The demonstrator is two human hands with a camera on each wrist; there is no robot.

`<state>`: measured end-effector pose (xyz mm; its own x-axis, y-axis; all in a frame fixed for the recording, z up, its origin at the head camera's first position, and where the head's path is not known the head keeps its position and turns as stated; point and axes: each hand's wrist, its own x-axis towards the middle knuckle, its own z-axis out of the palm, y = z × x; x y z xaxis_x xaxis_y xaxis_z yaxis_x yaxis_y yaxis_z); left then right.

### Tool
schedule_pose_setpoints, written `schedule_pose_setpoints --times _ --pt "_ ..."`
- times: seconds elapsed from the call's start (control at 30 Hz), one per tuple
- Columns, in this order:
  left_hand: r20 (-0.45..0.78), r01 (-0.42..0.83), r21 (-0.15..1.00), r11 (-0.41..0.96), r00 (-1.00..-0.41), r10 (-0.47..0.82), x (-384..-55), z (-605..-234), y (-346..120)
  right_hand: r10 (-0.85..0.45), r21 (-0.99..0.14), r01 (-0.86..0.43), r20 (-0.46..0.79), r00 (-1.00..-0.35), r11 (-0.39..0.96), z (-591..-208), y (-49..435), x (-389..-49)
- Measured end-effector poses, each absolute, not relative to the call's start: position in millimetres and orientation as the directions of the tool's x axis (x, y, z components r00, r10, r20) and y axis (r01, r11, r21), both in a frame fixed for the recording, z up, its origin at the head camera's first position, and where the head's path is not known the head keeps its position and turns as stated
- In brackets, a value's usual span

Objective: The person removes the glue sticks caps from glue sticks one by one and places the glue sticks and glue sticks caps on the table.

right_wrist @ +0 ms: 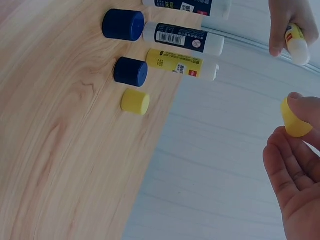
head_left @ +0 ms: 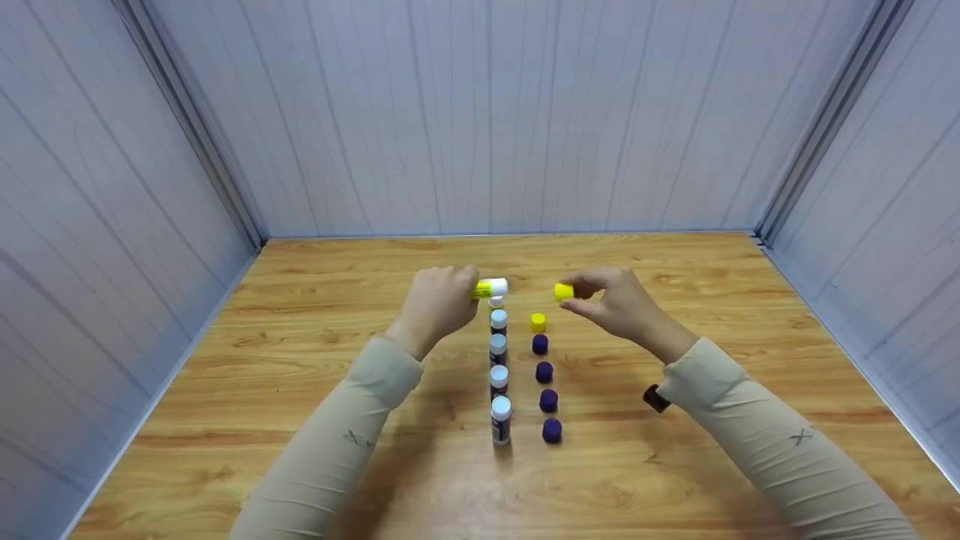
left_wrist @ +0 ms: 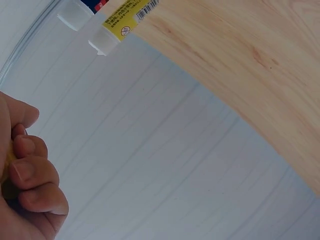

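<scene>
My left hand [head_left: 442,304] grips a yellow glue stick [head_left: 490,288], its white uncapped end pointing right. Facing it across a short gap, my right hand [head_left: 615,304] pinches a yellow cap [head_left: 563,292] between thumb and fingers. In the left wrist view the curled fingers [left_wrist: 37,172] mostly hide the held stick. Below the hands, a row of uncapped glue sticks stands upright: a yellow one [right_wrist: 175,63] farthest, then several dark blue ones [head_left: 501,420]. Alongside runs a row of caps, one yellow cap [head_left: 538,323] and several dark blue caps [head_left: 549,400].
A small black object [head_left: 657,398] shows on the wooden table [head_left: 300,360] beside my right sleeve. Pale panel walls [head_left: 480,120] enclose the table at the back and on both sides.
</scene>
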<state>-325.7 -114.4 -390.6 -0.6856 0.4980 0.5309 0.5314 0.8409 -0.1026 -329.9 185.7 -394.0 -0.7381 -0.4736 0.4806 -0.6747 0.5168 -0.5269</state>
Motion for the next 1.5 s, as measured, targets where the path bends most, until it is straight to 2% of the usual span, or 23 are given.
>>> schedule_pose_setpoints --times 0.23,0.5,0.7,1.03,1.27,1.5 --pt "0.487 0.517 0.061 0.854 -0.762 0.426 -326.8 -391.3 -116.1 -0.496 -0.521 -0.633 0.394 -0.774 0.573 -397.8 180.1 -340.0" --pt "0.449 0.488 0.259 0.834 -0.825 0.343 -328.4 -391.3 -115.3 -0.513 -0.458 -0.588 0.291 -0.808 0.666 -403.3 170.9 -356.3" --pt "0.413 0.441 0.408 0.799 -0.87 0.27 -328.2 -389.6 -114.2 -0.535 -0.398 -0.586 0.243 -0.81 0.706 -409.9 163.8 -371.5" --pt "0.397 0.415 0.662 0.625 -0.901 0.178 -333.3 -393.5 -115.5 -0.486 -0.408 -0.508 0.165 -0.858 0.758 -429.4 156.4 -392.9" --pt "0.389 0.395 0.732 0.555 -0.911 0.137 -334.9 -394.8 -116.6 -0.478 -0.424 -0.468 0.09 -0.874 0.775 -439.6 152.7 -405.9" --pt "0.367 0.365 0.746 0.557 -0.923 0.113 -334.9 -395.9 -118.9 -0.485 -0.394 -0.476 0.084 -0.87 0.786 -449.0 149.4 -414.1"
